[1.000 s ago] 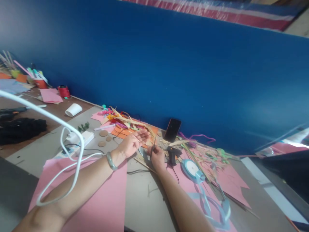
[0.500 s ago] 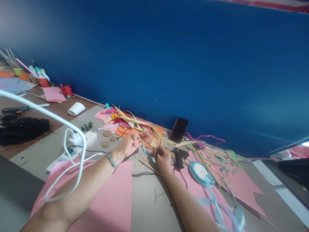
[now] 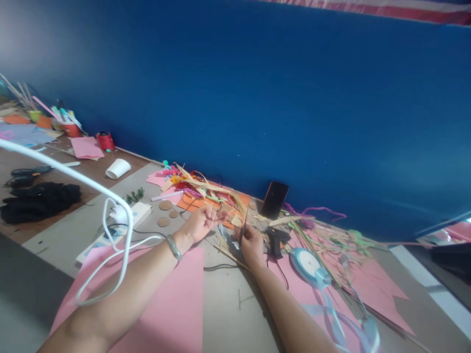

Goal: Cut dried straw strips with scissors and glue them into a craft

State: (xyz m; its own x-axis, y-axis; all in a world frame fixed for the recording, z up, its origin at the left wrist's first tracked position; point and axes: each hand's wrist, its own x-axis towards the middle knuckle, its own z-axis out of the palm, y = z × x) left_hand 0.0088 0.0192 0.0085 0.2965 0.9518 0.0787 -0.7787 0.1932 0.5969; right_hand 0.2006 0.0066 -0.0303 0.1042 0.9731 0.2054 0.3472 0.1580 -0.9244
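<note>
My left hand (image 3: 199,224), a pale green bangle on its wrist, rests over the grey table with its fingers curled into a pinch; what they hold is too small to name. Close to its right, my right hand (image 3: 252,243) is closed around a thin dark stick (image 3: 244,223) that points up and away. Both hands sit at the near edge of a pile of coloured paper strips and dried leaves (image 3: 200,189). A black glue gun (image 3: 274,240) lies just right of my right hand. A pink paper sheet (image 3: 172,299) lies under my left forearm.
A dark phone (image 3: 274,199) leans on the blue wall. A light blue ribbon spool (image 3: 307,260) trails ribbon to the right. A white cable (image 3: 110,225), power strip (image 3: 131,214), cardboard discs (image 3: 165,205), white cup (image 3: 117,168) and black cloth (image 3: 40,198) lie left.
My left hand's fingers, stretched out before, have curled into a pinch. The view has shifted slightly; my right hand keeps its grip on the stick.
</note>
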